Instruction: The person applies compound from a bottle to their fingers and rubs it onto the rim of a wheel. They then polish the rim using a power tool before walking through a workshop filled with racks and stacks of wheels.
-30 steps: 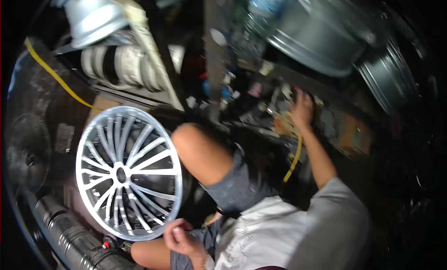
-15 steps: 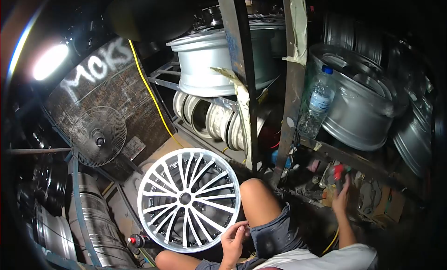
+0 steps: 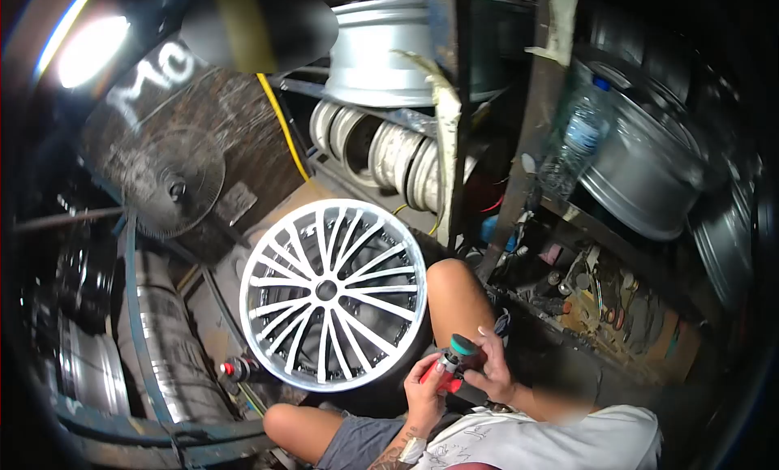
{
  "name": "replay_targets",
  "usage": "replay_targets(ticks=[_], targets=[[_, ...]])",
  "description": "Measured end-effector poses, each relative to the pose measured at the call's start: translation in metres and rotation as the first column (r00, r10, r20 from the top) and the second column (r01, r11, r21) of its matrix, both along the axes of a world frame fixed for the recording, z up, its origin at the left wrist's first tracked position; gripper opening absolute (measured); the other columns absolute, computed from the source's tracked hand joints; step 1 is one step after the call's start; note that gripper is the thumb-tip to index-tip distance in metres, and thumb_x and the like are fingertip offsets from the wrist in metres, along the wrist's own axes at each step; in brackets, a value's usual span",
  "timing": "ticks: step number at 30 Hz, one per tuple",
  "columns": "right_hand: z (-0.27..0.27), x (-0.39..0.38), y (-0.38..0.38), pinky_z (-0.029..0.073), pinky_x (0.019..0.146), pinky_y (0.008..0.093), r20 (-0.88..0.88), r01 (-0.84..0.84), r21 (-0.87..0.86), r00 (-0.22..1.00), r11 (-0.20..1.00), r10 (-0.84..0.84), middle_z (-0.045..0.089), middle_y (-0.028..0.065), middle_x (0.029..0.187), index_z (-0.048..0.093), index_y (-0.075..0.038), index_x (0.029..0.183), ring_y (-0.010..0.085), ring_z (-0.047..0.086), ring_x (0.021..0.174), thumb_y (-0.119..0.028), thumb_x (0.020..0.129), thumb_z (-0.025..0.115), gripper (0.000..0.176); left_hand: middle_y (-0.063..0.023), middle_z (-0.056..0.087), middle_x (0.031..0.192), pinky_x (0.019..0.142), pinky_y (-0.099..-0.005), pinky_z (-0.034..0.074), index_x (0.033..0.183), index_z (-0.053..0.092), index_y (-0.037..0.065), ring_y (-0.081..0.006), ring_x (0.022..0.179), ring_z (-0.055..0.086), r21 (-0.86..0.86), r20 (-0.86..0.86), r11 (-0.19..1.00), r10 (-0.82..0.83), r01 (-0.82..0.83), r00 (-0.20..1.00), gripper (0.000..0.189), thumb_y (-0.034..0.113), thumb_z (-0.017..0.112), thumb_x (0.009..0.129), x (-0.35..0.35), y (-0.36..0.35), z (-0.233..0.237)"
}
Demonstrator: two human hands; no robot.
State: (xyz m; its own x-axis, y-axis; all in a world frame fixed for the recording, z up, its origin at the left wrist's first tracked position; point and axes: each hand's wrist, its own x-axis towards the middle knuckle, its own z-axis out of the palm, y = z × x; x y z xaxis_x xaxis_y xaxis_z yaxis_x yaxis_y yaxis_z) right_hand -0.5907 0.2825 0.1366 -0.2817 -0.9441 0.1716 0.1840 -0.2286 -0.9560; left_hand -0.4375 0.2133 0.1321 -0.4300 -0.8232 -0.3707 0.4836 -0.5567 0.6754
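My left hand (image 3: pixel 425 391) is closed around a small red and black sander (image 3: pixel 446 373), whose round green pad (image 3: pixel 463 345) faces up and away from me. My right hand (image 3: pixel 493 371) is close beside the tool's head, fingers apart and thumb near its black part; whether it touches cannot be made out. In front of my knees lies a multi-spoke alloy wheel (image 3: pixel 327 259), face up, with white spokes, dark gaps and a bright rim. A red and black tool or bottle (image 3: pixel 235 368) is by the wheel's lower left edge.
Silver wheels (image 3: pixel 381 56) fill the rack ahead, with narrower rims (image 3: pixel 389 158) below. A water bottle (image 3: pixel 578 133) stands on the right shelf by a grey wheel (image 3: pixel 649 170). Hand tools (image 3: pixel 617 304) clutter the lower right. A fan (image 3: pixel 174 190) is at left, beside a yellow cable (image 3: pixel 280 125).
My right hand has come back from the cluttered lower right with the red tool, and my left hand has taken hold of it. The view has tipped downward.
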Motion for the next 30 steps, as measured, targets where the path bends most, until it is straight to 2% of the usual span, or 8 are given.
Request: replay_targets(ticks=[7, 9, 12, 15, 18, 24, 27, 30], targets=[[0.003, 0.005, -0.033, 0.050, 0.094, 0.0346, -0.471, 0.174, 0.016, 0.870, 0.985, -0.146, 0.061, 0.0088, 0.121, 0.076, -0.008, 0.117, 0.0235, 0.062, 0.110, 0.002, 0.092, 0.071, 0.027, -0.0104, 0.069, 0.113, 0.091, -0.0302, 0.054, 0.121, 0.066, -0.004, -0.0150, 0.100, 0.066, -0.033, 0.008, 0.995, 0.093, -0.093, 0.996, 0.031, 0.013, 0.073, 0.096, 0.013, 0.000, 0.018], [0.012, 0.011, -0.040, 0.050, 0.091, 0.0318, -0.216, 0.187, 0.100, 0.963, 0.977, -0.162, 0.062, 0.0085, 0.117, 0.076, -0.007, 0.114, 0.0244, 0.061, 0.113, 0.000, 0.088, 0.078, 0.028, -0.0096, 0.068, 0.109, 0.083, -0.0296, 0.057, 0.121, 0.065, -0.003, -0.0142, 0.094, 0.066, -0.155, 0.138, 0.983, 0.123, -0.101, 0.983, 0.033, 0.017, 0.073, 0.097, 0.015, -0.005, 0.014], [0.004, 0.003, -0.054, 0.051, 0.091, 0.0314, -0.260, 0.266, 0.015, 0.932, 0.964, -0.254, 0.057, 0.0085, 0.120, 0.069, -0.005, 0.092, 0.0228, 0.059, 0.117, -0.001, 0.079, 0.086, 0.022, -0.0089, 0.071, 0.106, 0.083, -0.0267, 0.057, 0.124, 0.065, -0.004, -0.0122, 0.094, 0.069, -0.135, 0.133, 0.986, 0.116, -0.098, 0.984, 0.036, 0.019, 0.074, 0.097, 0.019, -0.017, 0.024], [0.010, 0.013, -0.050, 0.049, 0.098, 0.0328, -0.008, 0.129, 0.109, 0.992, 0.986, -0.129, 0.055, 0.0101, 0.125, 0.053, -0.005, 0.125, 0.0238, 0.059, 0.119, -0.010, 0.078, 0.091, 0.060, -0.0101, 0.070, 0.109, 0.086, -0.0261, 0.056, 0.126, 0.063, -0.004, -0.0116, 0.096, 0.069, -0.119, 0.121, 0.992, 0.063, -0.049, 0.991, 0.037, 0.019, 0.073, 0.099, 0.029, -0.038, 0.052], [0.033, 0.039, -0.036, 0.050, 0.102, 0.0346, -0.260, -0.149, 0.162, 0.947, 0.976, 0.187, 0.047, 0.0164, 0.144, 0.026, -0.001, 0.156, 0.0260, 0.060, 0.120, -0.020, 0.075, 0.094, 0.107, -0.0099, 0.071, 0.106, 0.077, -0.0263, 0.056, 0.130, 0.061, -0.005, -0.0107, 0.089, 0.068, -0.180, 0.142, 0.982, 0.078, -0.052, 0.987, 0.043, 0.023, 0.072, 0.099, 0.032, -0.053, 0.052], [0.060, 0.050, -0.049, 0.053, 0.102, 0.0407, -0.600, 0.035, 0.358, 0.774, 0.933, 0.201, 0.062, 0.0196, 0.132, 0.042, 0.001, 0.149, 0.0287, 0.064, 0.120, -0.006, 0.080, 0.081, 0.080, -0.0149, 0.064, 0.132, 0.097, -0.0350, 0.053, 0.143, 0.051, -0.001, -0.0210, 0.113, 0.068, -0.228, 0.086, 0.956, -0.170, 0.185, 0.982, 0.057, 0.042, 0.048, 0.106, 0.078, -0.080, 0.038], [0.063, 0.046, -0.046, 0.051, 0.104, 0.0374, -0.183, -0.262, 0.387, 0.918, 0.884, 0.353, 0.063, 0.0142, 0.127, 0.046, 0.006, 0.144, 0.0204, 0.063, 0.116, -0.004, 0.076, 0.080, 0.077, -0.0217, 0.063, 0.136, 0.108, -0.0401, 0.049, 0.142, 0.050, -0.002, -0.0283, 0.124, 0.064, -0.134, 0.053, 0.991, 0.013, -0.005, 0.999, 0.056, 0.042, 0.049, 0.106, 0.097, -0.097, 0.014], [0.077, 0.052, -0.052, 0.054, 0.089, 0.0299, -0.063, -0.406, 0.374, 0.886, 0.834, 0.459, 0.064, 0.0099, 0.113, 0.053, 0.008, 0.136, 0.0141, 0.064, 0.102, 0.000, 0.074, 0.077, 0.067, -0.0211, 0.055, 0.147, 0.115, -0.0418, 0.042, 0.153, 0.039, -0.002, -0.0272, 0.135, 0.055, -0.174, -0.062, 0.980, -0.108, 0.096, 0.992, 0.064, 0.043, 0.045, 0.107, 0.098, -0.104, 0.026]])
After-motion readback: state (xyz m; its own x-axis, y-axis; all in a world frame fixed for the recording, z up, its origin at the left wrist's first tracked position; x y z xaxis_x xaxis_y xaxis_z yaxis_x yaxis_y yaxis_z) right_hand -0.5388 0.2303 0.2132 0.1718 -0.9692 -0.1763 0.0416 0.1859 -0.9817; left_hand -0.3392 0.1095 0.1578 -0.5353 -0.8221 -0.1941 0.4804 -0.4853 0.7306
